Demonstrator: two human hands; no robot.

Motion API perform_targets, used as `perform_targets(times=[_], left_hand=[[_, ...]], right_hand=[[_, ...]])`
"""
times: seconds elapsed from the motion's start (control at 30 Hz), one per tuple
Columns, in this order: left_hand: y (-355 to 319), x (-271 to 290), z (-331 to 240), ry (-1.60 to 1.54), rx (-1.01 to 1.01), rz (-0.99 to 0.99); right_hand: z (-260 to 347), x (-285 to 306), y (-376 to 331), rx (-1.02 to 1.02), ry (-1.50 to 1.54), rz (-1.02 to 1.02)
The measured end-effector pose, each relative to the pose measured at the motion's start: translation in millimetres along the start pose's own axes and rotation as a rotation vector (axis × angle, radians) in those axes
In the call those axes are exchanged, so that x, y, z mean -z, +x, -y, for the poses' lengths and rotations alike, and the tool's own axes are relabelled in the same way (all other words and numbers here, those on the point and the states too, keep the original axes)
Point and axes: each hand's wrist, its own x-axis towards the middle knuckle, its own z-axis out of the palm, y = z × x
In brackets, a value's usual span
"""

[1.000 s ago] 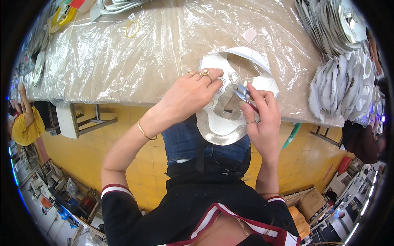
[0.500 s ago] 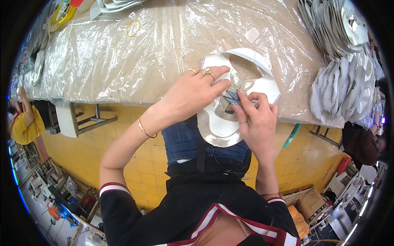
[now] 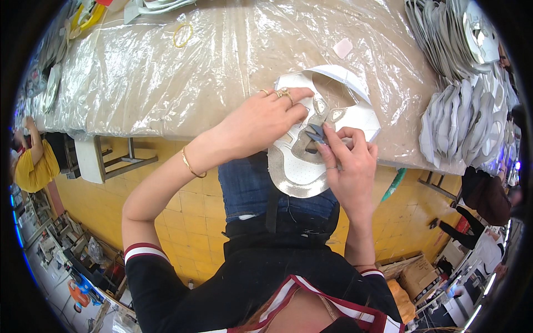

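A white shoe upper (image 3: 300, 172) with silver-gold patterned overlays lies at the table's near edge, its lower part hanging over my lap. My left hand (image 3: 272, 119) rests on its left side, index finger stretched out and thumb apart, pressing on the material; the other fingertips are partly hidden. In my right hand (image 3: 352, 161) a small pair of dark thread snips (image 3: 317, 135) is gripped between thumb and fingers. The pointed blades stand a little apart, over the middle of the upper near its two small oval patches.
Clear plastic sheeting covers the table (image 3: 222, 66). Stacks of shoe uppers (image 3: 458, 119) stand at the right. A yellow rubber band (image 3: 182, 35) and a pale pink piece (image 3: 342, 48) lie farther back. A bench (image 3: 114, 158) stands below at left; other people are at both sides.
My left forearm and elbow have shifted slightly left, and the left hand has moved a little on the upper. The snips stay over nearly the same spot, turned slightly.
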Motion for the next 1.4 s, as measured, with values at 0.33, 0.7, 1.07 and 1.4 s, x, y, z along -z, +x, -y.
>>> perform_targets(times=[0.33, 0.7, 1.07, 1.4], left_hand=[[3.4, -2.2, -0.5, 0.276, -0.224, -0.059], [1.7, -2.4, -1.1, 0.283, -0.250, -0.128], [1.5, -4.5, 13.5, -0.356, 0.062, -0.181], [1.6, -5.6, 13.9, -0.485, 0.097, -0.208]], right_hand=[[-3.5, -2.2, -1.3, -0.028, -0.021, -0.028], [-0.3, -1.2, 0.6, 0.007, -0.033, 0.002], [2.7, -22.6, 8.2, 0.031, 0.007, -0.153], [2.1, -33.6, 11.9, 0.035, -0.014, -0.204]])
